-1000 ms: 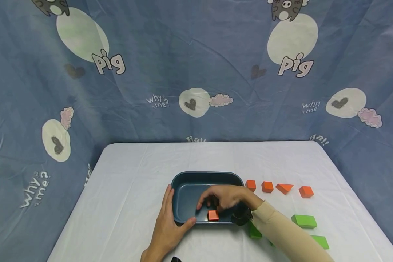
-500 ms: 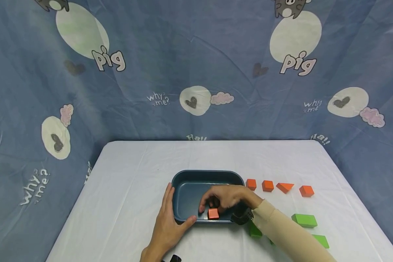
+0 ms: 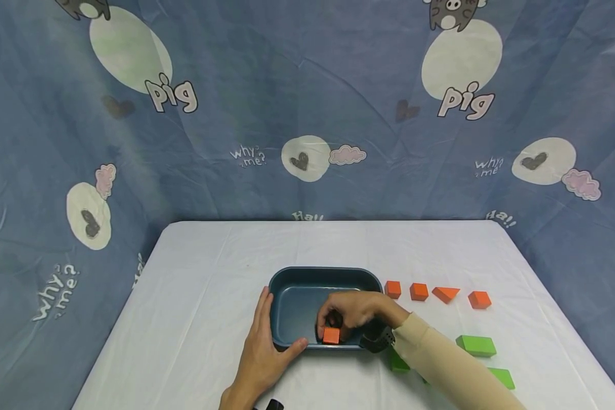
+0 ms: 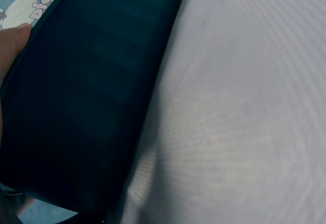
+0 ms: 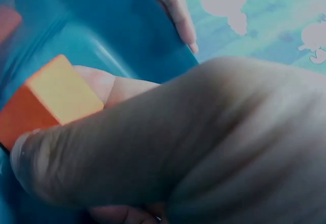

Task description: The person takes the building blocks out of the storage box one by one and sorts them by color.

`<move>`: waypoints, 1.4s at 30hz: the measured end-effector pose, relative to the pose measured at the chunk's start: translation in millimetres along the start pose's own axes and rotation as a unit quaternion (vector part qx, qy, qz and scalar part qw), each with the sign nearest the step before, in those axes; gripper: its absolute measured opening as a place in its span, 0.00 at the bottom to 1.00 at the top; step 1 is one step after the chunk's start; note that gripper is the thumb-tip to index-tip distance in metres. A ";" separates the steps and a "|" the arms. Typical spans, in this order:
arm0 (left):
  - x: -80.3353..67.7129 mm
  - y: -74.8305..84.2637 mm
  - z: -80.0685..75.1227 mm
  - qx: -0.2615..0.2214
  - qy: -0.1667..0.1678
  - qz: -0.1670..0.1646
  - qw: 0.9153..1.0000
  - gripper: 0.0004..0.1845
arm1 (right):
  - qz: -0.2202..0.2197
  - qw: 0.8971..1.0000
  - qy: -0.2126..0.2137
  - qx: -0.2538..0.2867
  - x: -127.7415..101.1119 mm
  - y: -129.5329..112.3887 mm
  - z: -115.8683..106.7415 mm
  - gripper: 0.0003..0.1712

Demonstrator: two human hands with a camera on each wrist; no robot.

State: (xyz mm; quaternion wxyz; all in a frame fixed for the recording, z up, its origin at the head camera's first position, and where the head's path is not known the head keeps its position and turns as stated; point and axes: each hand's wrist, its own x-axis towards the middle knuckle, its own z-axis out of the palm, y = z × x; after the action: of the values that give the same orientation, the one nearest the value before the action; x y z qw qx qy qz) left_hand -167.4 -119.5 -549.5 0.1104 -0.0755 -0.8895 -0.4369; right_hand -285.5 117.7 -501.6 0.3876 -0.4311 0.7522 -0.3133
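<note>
A dark blue rectangular tray (image 3: 294, 310) stands on the white-covered table. Inside it, near the front wall, my right hand (image 3: 351, 310) pinches an orange cube (image 3: 331, 336) between thumb and fingers. The right wrist view shows the thumb (image 5: 56, 168) against one side of this orange cube (image 5: 63, 89) and a finger behind it. My left hand (image 3: 261, 353) rests against the tray's left front corner, fingers straight along the left side and thumb on the front rim. In the left wrist view the dark tray wall (image 4: 86, 96) fills the left part.
Right of the tray lie two orange cubes (image 3: 393, 289), an orange triangular block (image 3: 446, 294) and another orange block (image 3: 479, 300). Nearer are green blocks (image 3: 476, 345), some partly hidden by the right forearm. A blue patterned cloth (image 3: 307, 102) hangs behind the table.
My right fingers have closed in on the orange cube and now pinch it; the cube has shifted slightly left. The left hand stays at the tray's corner.
</note>
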 end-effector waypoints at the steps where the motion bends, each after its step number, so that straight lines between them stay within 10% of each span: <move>1: 0.0 0.0 -0.1 0.000 0.000 0.000 1.000 0.60 | 0.001 1.000 0.002 -0.006 0.1 -0.6 0.3 0.32; 42: 0.1 4.3 1.3 0.002 -0.005 -0.014 1.000 0.61 | -0.070 0.976 0.191 0.081 -62.3 -22.3 -37.2 0.23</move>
State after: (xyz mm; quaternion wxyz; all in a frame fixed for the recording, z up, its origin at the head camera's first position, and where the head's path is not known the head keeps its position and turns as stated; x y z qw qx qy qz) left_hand -166.7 -115.9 -547.0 0.0994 -0.0649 -0.8919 -0.4363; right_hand -287.8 168.7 -445.5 0.2472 -0.3818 0.7528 -0.4759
